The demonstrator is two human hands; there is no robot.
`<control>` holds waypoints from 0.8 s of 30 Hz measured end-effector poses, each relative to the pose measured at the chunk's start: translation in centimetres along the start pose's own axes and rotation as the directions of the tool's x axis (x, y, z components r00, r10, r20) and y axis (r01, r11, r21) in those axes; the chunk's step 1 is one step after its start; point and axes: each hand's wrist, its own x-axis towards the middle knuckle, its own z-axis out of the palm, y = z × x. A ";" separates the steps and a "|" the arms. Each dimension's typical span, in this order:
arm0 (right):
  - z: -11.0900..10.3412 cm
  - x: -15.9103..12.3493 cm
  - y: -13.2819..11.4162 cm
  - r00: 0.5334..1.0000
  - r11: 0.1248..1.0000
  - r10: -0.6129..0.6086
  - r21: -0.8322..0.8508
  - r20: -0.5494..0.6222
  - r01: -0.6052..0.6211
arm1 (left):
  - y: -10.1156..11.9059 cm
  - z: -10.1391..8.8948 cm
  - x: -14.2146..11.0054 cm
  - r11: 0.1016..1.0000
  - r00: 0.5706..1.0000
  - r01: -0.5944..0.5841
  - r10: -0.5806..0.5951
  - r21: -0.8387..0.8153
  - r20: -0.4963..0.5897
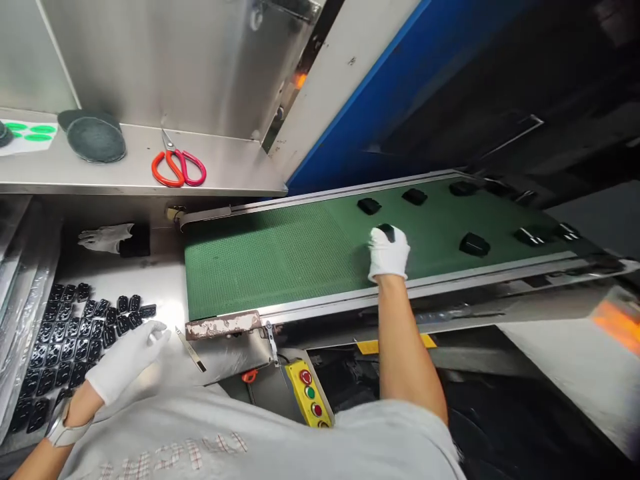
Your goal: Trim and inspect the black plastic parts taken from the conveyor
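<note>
My right hand (388, 255), in a white glove, reaches out over the green conveyor belt (280, 257) with its fingers closed on a small black plastic part (387, 231). More black parts (474, 244) lie spaced along the belt further right. My left hand (128, 358), also gloved, rests with fingers stretched out on the steel table, its fingertips next to rows of black parts (70, 337) laid side by side. It holds nothing.
Red-handled scissors (179, 168) and dark round pads (96, 139) lie on a steel shelf above the belt's end. A spare white glove (106, 237) lies under the shelf. A yellow button box (311, 391) hangs below the belt. A metal blade (191, 349) lies by my left hand.
</note>
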 end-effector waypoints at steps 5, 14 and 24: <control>2.8 -17.8 -6.5 0.736 0.812 -0.398 0.584 0.547 0.005 | 5.5 1.0 -1.7 0.846 0.958 -0.285 0.231 -0.450 -0.171; 3.9 -33.1 -8.5 0.362 0.712 -0.625 0.695 0.692 -0.098 | 3.0 1.5 -4.7 0.467 0.641 -0.761 0.644 -0.450 -0.417; 3.0 -37.2 -10.2 0.324 0.679 -0.665 0.726 0.672 -0.113 | 0.7 0.5 -7.6 0.494 0.685 -0.727 0.571 -0.477 -0.452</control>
